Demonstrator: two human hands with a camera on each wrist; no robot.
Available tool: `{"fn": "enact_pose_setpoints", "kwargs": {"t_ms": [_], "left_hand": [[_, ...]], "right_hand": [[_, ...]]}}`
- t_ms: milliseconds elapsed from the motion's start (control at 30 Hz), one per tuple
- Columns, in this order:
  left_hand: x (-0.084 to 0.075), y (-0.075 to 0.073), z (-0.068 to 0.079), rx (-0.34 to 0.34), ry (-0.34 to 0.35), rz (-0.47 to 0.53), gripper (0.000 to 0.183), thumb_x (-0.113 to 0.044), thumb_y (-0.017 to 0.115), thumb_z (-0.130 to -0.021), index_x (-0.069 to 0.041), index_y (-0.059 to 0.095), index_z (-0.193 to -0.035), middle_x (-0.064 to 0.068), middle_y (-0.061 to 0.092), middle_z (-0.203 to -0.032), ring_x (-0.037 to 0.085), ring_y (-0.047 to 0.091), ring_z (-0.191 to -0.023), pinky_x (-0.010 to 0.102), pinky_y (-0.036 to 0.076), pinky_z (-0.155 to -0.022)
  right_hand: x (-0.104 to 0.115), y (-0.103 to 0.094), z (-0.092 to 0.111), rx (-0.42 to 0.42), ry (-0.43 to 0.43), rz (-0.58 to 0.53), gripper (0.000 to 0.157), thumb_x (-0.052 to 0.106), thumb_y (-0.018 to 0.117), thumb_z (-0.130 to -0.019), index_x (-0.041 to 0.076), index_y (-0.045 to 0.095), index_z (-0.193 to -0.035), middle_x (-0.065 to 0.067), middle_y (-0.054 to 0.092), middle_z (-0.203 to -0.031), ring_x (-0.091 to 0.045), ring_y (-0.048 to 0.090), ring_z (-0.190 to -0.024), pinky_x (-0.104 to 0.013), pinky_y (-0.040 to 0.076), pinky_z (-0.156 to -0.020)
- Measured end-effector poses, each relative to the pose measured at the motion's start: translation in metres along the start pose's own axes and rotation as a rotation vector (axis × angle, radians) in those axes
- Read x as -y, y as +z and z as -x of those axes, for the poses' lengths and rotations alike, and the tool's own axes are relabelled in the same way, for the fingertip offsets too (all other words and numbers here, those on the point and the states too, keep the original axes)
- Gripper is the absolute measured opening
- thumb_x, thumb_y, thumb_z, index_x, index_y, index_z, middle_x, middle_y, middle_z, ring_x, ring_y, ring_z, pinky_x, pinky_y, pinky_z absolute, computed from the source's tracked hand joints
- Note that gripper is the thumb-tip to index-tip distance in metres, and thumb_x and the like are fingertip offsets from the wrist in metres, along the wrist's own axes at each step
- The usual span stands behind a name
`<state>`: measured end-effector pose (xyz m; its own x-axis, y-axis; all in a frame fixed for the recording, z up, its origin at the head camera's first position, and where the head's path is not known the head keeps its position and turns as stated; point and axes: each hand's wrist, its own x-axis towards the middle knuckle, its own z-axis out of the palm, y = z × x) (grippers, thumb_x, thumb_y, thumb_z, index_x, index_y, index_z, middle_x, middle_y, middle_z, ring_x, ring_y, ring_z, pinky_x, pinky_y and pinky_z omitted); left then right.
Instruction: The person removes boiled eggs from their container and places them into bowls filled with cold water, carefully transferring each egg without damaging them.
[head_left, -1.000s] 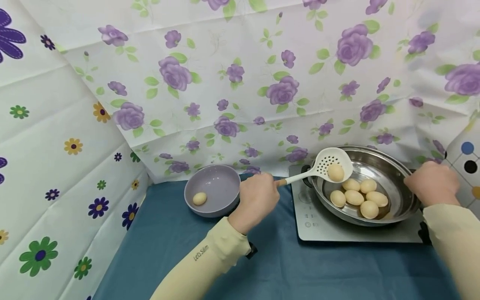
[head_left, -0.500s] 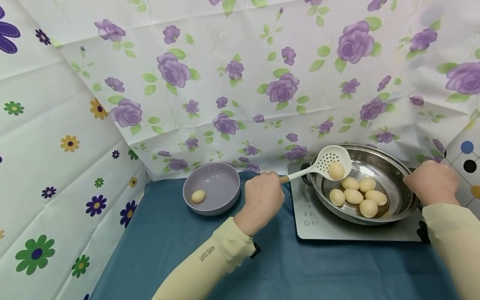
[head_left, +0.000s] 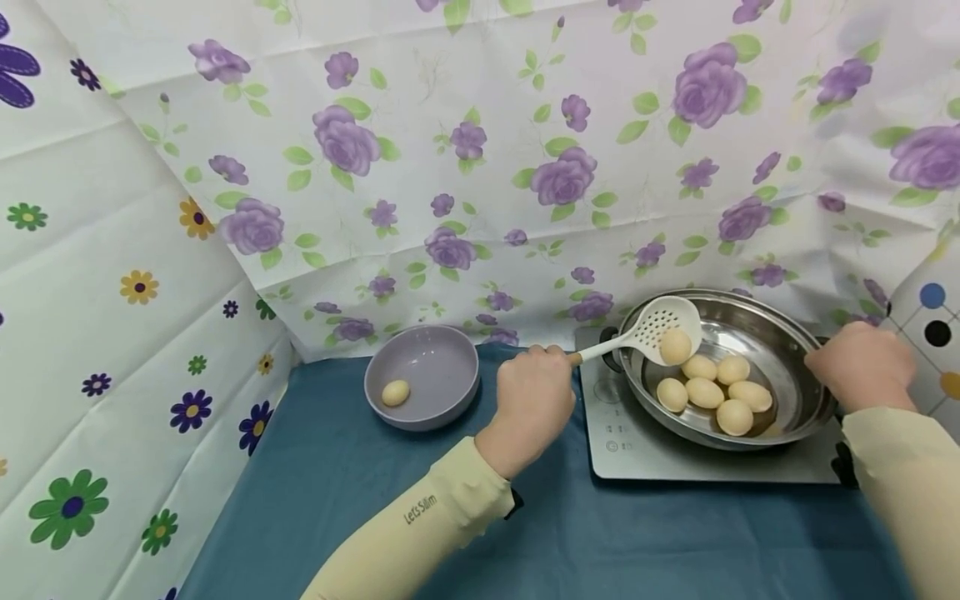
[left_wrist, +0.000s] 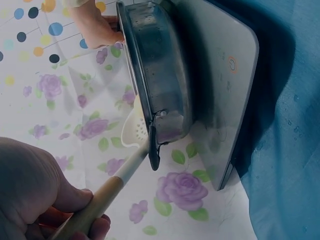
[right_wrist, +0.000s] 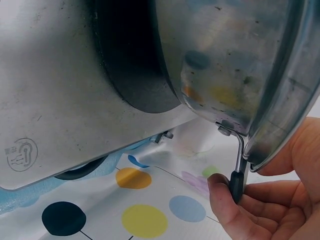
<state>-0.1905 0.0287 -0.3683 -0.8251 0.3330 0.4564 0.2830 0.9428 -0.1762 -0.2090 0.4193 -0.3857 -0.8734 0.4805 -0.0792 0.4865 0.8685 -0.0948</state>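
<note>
My left hand (head_left: 532, 408) grips the wooden end of a white slotted spoon (head_left: 651, 325). One egg (head_left: 676, 346) lies in the spoon's perforated head, over the left side of a steel pan (head_left: 798, 367). Several pale brown eggs (head_left: 705, 392) sit at the bottom of that pan. At the pan's right side, my right hand (head_left: 866, 367) holds its handle. The right wrist view shows the fingers and thumb around the dark handle (right_wrist: 237, 185). In the left wrist view, the pan wall hides most of the spoon's head.
Beneath the pan is a flat silver induction cooktop (head_left: 622, 458). A lilac bowl (head_left: 446, 358) with a single egg (head_left: 395, 392) stands to the left on the blue tablecloth (head_left: 337, 483). Flowered sheeting (head_left: 510, 108) hangs close behind and at the left.
My left hand has shifted slightly to the right. The spoon's head, with the egg in it, has dipped a little in the last half second. My right hand stays on the pan handle.
</note>
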Motion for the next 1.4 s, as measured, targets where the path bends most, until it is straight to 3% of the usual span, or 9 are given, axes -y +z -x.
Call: {"fn": "enact_pose_setpoints", "kwargs": {"t_ms": [267, 567, 1167, 1400], "left_hand": [[-0.0044, 0.0026, -0.0017, -0.095, 0.041, -0.059, 0.038, -0.036, 0.047, -0.097, -0.019, 0.053, -0.063, -0.002, 0.04, -0.051, 0.012, 0.031, -0.039, 0.026, 0.02, -0.035], [-0.0045, 0.0049, -0.0004, -0.127, 0.043, -0.066, 0.037, -0.035, 0.047, -0.096, -0.018, 0.055, -0.064, -0.002, 0.039, -0.051, 0.012, 0.031, -0.04, 0.026, 0.019, -0.035], [-0.0005, 0.0033, 0.0022, -0.154, 0.045, -0.061, 0.027, -0.029, 0.059, -0.088, -0.018, 0.056, -0.064, -0.002, 0.043, -0.052, 0.012, 0.031, -0.039, 0.026, 0.018, -0.035], [0.0044, 0.0009, 0.0028, -0.12, 0.014, -0.023, 0.02, -0.024, 0.063, -0.082, -0.018, 0.055, -0.064, -0.002, 0.042, -0.052, 0.011, 0.032, -0.038, 0.025, 0.018, -0.033]], "right_hand": [[0.0002, -0.0008, 0.0015, 0.001, 0.004, -0.006, 0.048, 0.027, 0.056, -0.083, -0.02, 0.055, -0.09, -0.035, 0.054, -0.078, -0.042, 0.056, -0.063, -0.039, 0.044, -0.042], [-0.0002, -0.0011, -0.0001, 0.0, -0.006, -0.002, 0.048, 0.028, 0.057, -0.082, -0.02, 0.054, -0.09, -0.036, 0.054, -0.079, -0.043, 0.056, -0.064, -0.04, 0.044, -0.042], [0.0007, 0.0001, 0.0007, 0.003, -0.017, 0.004, 0.05, 0.029, 0.058, -0.082, -0.02, 0.056, -0.09, -0.034, 0.055, -0.075, -0.041, 0.057, -0.062, -0.039, 0.044, -0.041], [0.0011, 0.0013, 0.0006, 0.007, -0.004, 0.001, 0.049, 0.029, 0.058, -0.083, -0.02, 0.056, -0.09, -0.032, 0.054, -0.073, -0.039, 0.056, -0.06, -0.039, 0.044, -0.042]]}}
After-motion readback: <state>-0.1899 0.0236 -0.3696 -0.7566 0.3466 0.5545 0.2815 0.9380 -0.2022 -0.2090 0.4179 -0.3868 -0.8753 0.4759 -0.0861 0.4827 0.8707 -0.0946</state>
